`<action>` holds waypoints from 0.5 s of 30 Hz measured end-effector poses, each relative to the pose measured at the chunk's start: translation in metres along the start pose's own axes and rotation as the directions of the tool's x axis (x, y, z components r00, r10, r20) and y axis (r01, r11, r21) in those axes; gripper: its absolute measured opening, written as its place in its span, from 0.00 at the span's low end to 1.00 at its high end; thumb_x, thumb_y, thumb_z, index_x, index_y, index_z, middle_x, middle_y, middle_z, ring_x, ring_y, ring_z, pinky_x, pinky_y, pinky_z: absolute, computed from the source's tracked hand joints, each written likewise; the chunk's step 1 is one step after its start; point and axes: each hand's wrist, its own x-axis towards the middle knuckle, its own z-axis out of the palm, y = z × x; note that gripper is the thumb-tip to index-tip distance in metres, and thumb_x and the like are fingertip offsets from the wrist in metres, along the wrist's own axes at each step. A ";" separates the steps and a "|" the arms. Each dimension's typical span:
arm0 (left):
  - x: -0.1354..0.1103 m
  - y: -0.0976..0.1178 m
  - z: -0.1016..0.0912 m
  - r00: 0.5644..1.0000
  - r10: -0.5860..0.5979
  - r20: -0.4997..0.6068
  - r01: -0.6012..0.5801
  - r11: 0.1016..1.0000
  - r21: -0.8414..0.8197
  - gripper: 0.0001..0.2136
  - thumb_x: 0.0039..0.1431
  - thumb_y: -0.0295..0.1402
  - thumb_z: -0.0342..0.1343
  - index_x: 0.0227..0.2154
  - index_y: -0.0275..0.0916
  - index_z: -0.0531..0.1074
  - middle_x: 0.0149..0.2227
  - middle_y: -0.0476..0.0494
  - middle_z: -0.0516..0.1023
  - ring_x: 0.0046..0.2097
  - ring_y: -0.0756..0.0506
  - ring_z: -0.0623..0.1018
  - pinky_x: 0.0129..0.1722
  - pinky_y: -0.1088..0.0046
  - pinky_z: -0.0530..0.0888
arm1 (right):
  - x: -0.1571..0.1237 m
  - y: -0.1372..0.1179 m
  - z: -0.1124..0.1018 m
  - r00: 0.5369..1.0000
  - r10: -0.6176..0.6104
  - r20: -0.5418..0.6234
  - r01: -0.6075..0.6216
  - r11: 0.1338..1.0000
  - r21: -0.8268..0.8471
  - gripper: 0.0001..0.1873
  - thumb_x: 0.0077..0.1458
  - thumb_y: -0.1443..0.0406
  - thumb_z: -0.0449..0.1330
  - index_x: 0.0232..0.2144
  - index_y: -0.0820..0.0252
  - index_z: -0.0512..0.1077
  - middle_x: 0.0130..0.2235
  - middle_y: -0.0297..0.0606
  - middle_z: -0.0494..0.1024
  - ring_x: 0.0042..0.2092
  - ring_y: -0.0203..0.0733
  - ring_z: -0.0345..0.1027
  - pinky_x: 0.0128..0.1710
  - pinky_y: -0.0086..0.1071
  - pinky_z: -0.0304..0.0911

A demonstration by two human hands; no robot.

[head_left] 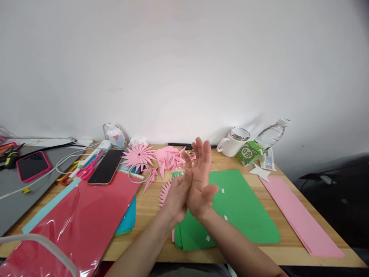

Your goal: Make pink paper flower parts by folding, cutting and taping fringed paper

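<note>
My left hand (pixel 178 194) is closed around the outer edge of my right hand (pixel 200 181), its thumb pressing near the base of the fingers. The right hand is turned palm up, thumb out and fingers stretched, with nothing in it. Both are raised above a stack of green paper (pixel 245 209) that has small white squares on it. A pink paper piece with a toothed edge (pixel 165 193) lies just left of the stack. Folded pink paper stars and spikes (pixel 170 157) are heaped behind the hands, beside a round pink pleated rosette (pixel 138 155).
Left are pink-handled scissors (pixel 90 167), a black phone (pixel 106 167), a silver ring (pixel 140 173) and red paper in clear film (pixel 77 215). Right stand a white mug (pixel 233 142), a green carton (pixel 250 152) and a tilted water bottle (pixel 271 134), near pink paper strips (pixel 300 215).
</note>
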 end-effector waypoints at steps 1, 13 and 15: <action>0.000 0.002 0.000 1.000 0.026 0.016 -0.026 1.000 -0.015 0.25 0.44 0.56 0.62 0.25 0.34 0.75 0.23 0.41 0.78 0.30 0.41 0.79 0.31 0.67 0.74 | 0.003 -0.003 0.001 1.000 0.006 -0.002 -0.006 0.999 0.035 0.32 0.56 0.41 0.44 0.59 0.39 0.60 0.66 0.31 0.56 0.69 0.47 0.42 0.63 0.55 0.47; -0.011 0.010 0.005 0.963 0.144 0.228 -0.097 0.974 -0.205 0.20 0.51 0.29 0.65 0.49 0.38 0.73 0.53 0.37 0.76 0.61 0.37 0.67 0.60 0.59 0.63 | 0.029 -0.029 -0.001 0.958 0.285 0.033 -0.270 0.857 0.440 0.38 0.53 0.36 0.41 0.53 0.50 0.67 0.64 0.39 0.61 0.66 0.49 0.51 0.62 0.59 0.48; -0.013 0.008 0.007 0.956 0.163 0.243 -0.116 0.973 -0.198 0.20 0.50 0.29 0.65 0.48 0.39 0.74 0.55 0.37 0.74 0.63 0.37 0.66 0.61 0.60 0.63 | 0.033 -0.031 -0.004 0.944 0.327 0.035 -0.304 0.828 0.471 0.39 0.52 0.35 0.41 0.52 0.50 0.68 0.63 0.41 0.63 0.65 0.50 0.52 0.61 0.59 0.50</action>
